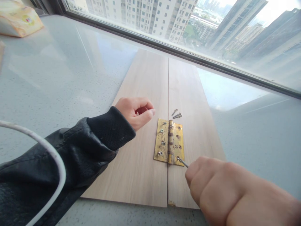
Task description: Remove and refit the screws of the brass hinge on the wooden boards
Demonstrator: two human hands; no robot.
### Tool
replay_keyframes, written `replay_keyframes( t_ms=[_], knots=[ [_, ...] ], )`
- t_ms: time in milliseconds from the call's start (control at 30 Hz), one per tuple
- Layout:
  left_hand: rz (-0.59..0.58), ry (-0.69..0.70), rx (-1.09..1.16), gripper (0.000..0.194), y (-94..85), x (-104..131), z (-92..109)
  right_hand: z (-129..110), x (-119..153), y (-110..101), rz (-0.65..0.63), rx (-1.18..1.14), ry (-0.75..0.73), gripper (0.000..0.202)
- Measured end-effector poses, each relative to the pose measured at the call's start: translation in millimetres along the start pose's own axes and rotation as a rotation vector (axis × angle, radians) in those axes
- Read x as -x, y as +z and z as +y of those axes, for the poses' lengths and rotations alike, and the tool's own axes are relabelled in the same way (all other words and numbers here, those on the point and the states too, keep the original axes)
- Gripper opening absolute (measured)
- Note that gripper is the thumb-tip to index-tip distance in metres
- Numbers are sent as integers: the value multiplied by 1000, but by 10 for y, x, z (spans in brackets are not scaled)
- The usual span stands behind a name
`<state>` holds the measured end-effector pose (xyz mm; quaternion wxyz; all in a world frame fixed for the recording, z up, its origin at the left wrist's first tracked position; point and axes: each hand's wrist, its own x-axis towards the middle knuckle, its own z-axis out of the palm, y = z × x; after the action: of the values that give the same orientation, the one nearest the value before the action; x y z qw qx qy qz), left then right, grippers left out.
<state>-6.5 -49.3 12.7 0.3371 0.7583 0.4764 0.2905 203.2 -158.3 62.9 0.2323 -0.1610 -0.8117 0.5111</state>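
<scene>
A brass hinge (171, 142) lies across the seam between two pale wooden boards (141, 175). Its left leaf bears several screws; the right leaf shows open holes. My right hand (218, 188) is wrapped round a screwdriver (182, 162), its handle hidden in the fist, and the metal tip meets the lowest hole of the right leaf. Over the left board hovers my left hand (138, 113), fingers curled with thumb and fingertips close together; whatever it may hold is too small to make out. Loose screws (177, 114) rest just above the hinge on the right board.
The boards lie on a speckled pale countertop (82, 94). A window frame (150, 37) runs along the back. At the far left is a soft yellow-white package (21, 20). A white cable (55, 157) curves in front of my left sleeve.
</scene>
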Motion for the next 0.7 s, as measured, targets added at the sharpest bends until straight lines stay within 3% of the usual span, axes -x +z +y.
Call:
replay_keyframes(
  t_ms=[67,200,333,400,567,700],
  knots=[
    [1,1,3,22,2,0,-1,25,31,-38,144,-82,44,53],
    [10,17,11,23,5,3,-2,63,77,62,726,-77,138,49],
    [10,15,-6,23,0,3,-2,56,-3,146,1034,10,212,46],
    [4,8,-14,22,-4,2,-1,41,-38,159,1092,51,243,41],
    [1,4,-8,22,-7,-1,1,35,4,144,1056,223,241,42],
    [-3,3,-8,22,-7,-4,-1,50,18,155,990,163,190,40]
  ],
)
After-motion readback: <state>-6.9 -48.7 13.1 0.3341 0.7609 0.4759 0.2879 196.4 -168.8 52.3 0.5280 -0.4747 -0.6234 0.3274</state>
